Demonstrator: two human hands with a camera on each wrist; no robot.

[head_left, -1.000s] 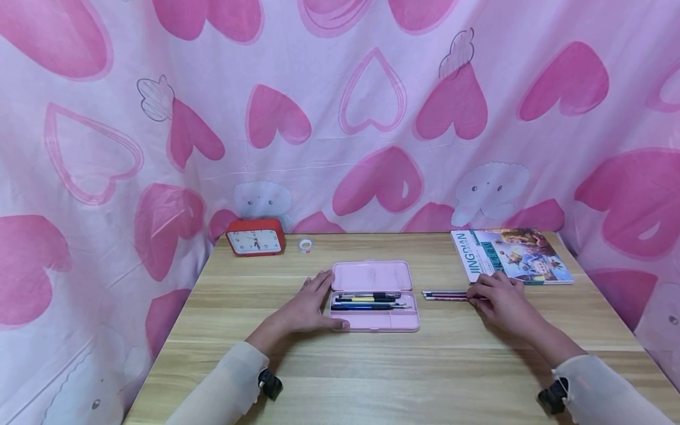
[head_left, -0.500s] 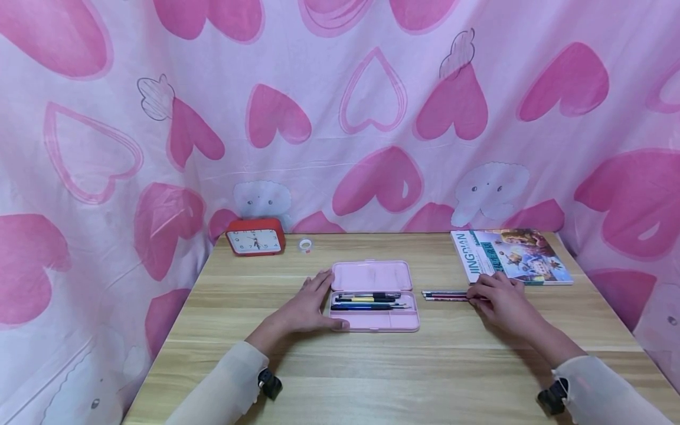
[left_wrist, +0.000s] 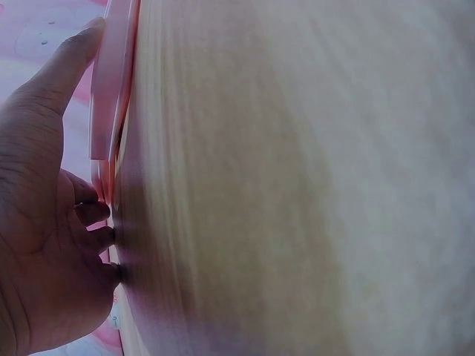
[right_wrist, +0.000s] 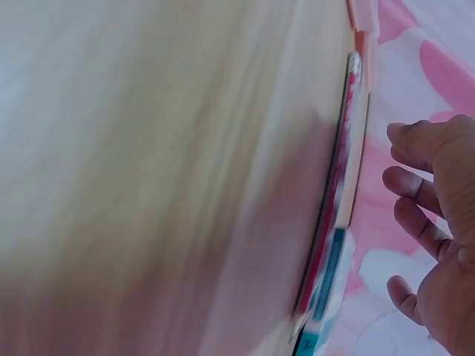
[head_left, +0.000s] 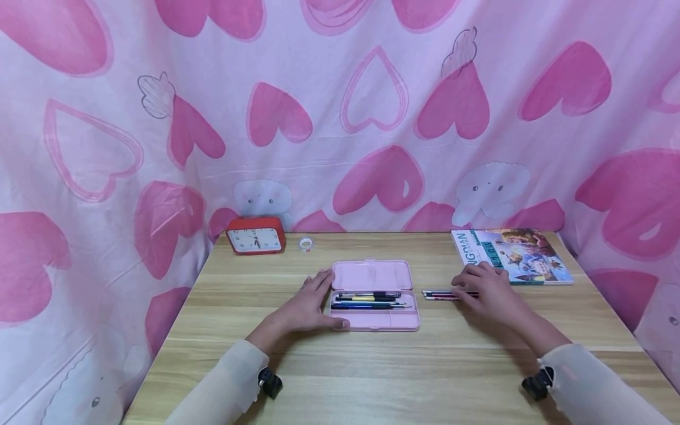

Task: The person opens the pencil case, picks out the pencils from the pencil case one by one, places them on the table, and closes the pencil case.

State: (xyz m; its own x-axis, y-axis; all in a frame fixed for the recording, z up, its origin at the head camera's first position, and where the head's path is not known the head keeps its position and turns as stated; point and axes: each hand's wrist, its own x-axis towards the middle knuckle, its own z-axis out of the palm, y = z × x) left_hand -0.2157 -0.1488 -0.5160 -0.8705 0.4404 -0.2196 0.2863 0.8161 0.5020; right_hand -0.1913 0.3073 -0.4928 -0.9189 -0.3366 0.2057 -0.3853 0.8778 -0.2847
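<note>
A pink pencil case [head_left: 405, 320] lies with its lid folded back on the table, several pens [head_left: 372, 306] in its long compartment. My left hand [head_left: 304, 308] rests at its left side, thumb on the near corner and the long fingers beside the lid. In the left wrist view the thumb lies along the case's edge [left_wrist: 110, 96]. To the right of the case, several pencils [head_left: 437, 295] lie side by side. Over their right ends is my right hand [head_left: 491, 298]; in the right wrist view its loosely bent fingers stand apart from the dark red pencil [right_wrist: 343, 148].
A book with a colourful cover [head_left: 531, 254] lies at the back right, just behind my right hand. At the back left stands a red clock [head_left: 257, 241], with a small white tape roll [head_left: 305, 238] beside it. A heart-patterned curtain [head_left: 372, 189] hangs behind the wooden table [head_left: 372, 378].
My right hand has come off the pencils' right ends and shifted left over them. The pencils, the case and my left hand have stayed in place.
</note>
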